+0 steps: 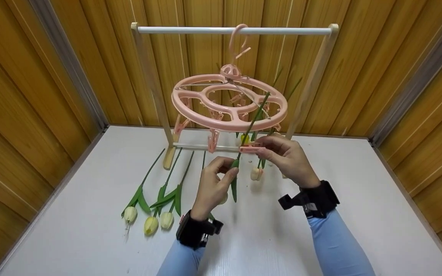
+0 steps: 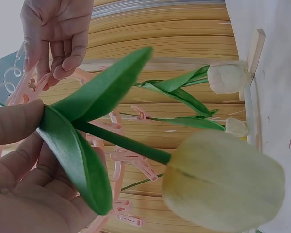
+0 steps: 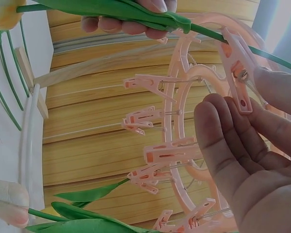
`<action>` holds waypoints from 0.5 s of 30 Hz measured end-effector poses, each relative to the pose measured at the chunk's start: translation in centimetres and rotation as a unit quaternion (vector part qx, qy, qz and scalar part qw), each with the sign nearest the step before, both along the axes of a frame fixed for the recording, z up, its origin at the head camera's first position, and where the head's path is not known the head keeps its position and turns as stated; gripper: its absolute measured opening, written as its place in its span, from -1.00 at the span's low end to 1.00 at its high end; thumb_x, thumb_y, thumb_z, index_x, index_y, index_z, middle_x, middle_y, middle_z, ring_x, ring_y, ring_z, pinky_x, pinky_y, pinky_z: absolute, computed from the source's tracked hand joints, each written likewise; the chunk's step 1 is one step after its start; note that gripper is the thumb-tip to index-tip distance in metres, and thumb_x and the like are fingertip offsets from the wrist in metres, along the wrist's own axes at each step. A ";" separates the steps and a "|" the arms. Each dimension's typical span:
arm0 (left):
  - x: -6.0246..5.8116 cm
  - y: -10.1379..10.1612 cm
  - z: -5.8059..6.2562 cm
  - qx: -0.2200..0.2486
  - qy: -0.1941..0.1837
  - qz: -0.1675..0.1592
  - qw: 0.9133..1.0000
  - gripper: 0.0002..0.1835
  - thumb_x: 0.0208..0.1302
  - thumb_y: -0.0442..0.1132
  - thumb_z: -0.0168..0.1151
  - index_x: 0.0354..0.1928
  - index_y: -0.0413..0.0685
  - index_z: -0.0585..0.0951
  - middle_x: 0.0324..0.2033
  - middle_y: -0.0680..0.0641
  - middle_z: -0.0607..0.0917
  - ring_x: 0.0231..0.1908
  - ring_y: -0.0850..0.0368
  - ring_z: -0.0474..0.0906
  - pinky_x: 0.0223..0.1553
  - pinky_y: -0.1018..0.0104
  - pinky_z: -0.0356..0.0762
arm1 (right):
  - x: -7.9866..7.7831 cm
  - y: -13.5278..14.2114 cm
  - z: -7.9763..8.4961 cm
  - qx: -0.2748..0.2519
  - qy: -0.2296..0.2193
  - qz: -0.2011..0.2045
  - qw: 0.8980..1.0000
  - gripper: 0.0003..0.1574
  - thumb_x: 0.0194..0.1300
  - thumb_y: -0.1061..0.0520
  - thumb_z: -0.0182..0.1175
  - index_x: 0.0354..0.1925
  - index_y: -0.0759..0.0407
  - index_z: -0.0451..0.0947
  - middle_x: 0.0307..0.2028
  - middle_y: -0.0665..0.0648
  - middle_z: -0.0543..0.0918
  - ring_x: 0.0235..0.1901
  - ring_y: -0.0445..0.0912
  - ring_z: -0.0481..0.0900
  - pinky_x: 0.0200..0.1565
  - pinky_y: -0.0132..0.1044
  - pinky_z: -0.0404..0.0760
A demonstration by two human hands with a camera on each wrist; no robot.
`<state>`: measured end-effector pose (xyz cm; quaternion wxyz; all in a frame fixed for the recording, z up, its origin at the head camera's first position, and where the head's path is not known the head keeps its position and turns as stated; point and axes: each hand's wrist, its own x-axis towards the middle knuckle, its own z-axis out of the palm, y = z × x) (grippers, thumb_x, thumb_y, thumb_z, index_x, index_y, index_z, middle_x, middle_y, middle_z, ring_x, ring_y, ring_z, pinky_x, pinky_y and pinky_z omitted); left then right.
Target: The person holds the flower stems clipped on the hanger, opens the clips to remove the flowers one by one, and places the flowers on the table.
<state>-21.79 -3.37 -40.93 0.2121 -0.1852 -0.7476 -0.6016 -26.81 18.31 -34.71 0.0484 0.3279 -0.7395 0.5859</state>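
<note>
1. Job partly done: at least two tulips [image 2: 228,76] [image 2: 236,127] hang head-down from a round pink hanger [image 1: 236,125], itself hooked over the top bar [image 1: 190,30] of a rack.
2. Current stem: the held tulip [image 2: 223,179] is in the air at the hanger's near side, blossom down, its stem slanting up past the rim.
3. The left hand [image 1: 211,188] has its fingers [image 2: 19,160] pinched around that stem where the leaves branch, with little gap.
4. The right hand [image 1: 292,163] pinches a pink clip [image 1: 252,148] between thumb and fingers, the clip's mouth at the stem; whether it already bites cannot be told.
5. To come, it appears: three tulips [image 1: 131,214] [image 1: 151,226] [image 1: 167,220] lie on the worktop [image 1: 267,245], and a fourth stem [image 1: 204,157] runs out of sight behind the left hand.
6. Spare clips, among them a front one [image 1: 213,141], dangle with nothing in them, suggesting room for the rest.
</note>
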 end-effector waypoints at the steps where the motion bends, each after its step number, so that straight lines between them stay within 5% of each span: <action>1: 0.0 0.0 0.0 0.000 0.001 0.000 1.000 -0.86 0.41 -0.33 0.31 -0.08 -0.23 0.71 -0.22 -0.12 0.72 -0.24 0.04 0.64 -0.13 0.27 0.58 | 0.0 0.0 0.0 -0.001 0.000 0.000 1.000 -0.71 0.41 0.32 0.29 0.07 0.35 0.68 -0.01 0.22 0.73 -0.09 -0.01 0.75 -0.04 -0.23 0.72; 15: 0.0 0.2 0.1 0.004 -0.001 0.003 1.000 -0.85 0.42 -0.33 0.30 -0.06 -0.25 0.70 -0.21 -0.13 0.72 -0.23 0.03 0.64 -0.11 0.26 0.58 | 0.1 -0.1 -0.3 -0.006 0.016 -0.007 1.000 -0.73 0.41 0.34 0.27 0.06 0.36 0.68 -0.02 0.27 0.70 -0.10 -0.06 0.76 -0.06 -0.26 0.72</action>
